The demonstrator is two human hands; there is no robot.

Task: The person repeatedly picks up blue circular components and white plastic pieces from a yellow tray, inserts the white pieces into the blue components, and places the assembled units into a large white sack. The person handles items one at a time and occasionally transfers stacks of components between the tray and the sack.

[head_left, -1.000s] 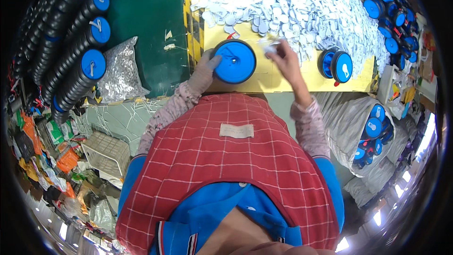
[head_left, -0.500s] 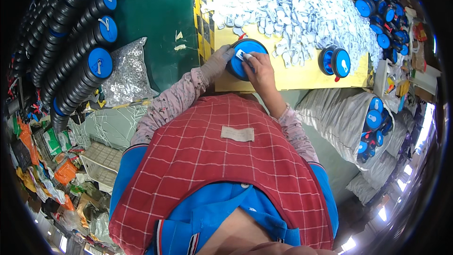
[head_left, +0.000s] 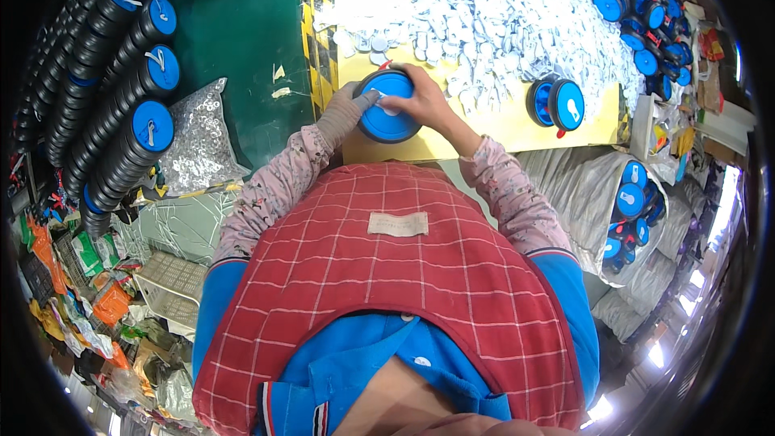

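Observation:
On the near edge of the yellow tabletop lies a black-rimmed wheel [head_left: 391,124] with a blue face, a bit of red showing at its far side. My left hand [head_left: 342,111], in a grey glove, grips the wheel's left rim, its thumb reaching over the blue face. Around the far right rim my right hand [head_left: 423,100] is closed, its bare thumb pressed near the middle of the face. Between the two thumbs a sliver of white shows; most of it is hidden. Beyond the hands spreads a heap of small white plastic pieces [head_left: 500,28].
A pair of joined wheels [head_left: 567,105] stands to the right, with many more piled [head_left: 622,4] behind. Stacked wheels [head_left: 152,127] line the left, beside a clear bag of metal washers [head_left: 204,139]. A white sack [head_left: 565,186] holding wheels sits at lower right.
My right hand has gone from pinching a white piece over the blue face to clasping the wheel's far right rim with its thumb on the face. My left thumb has come further over it.

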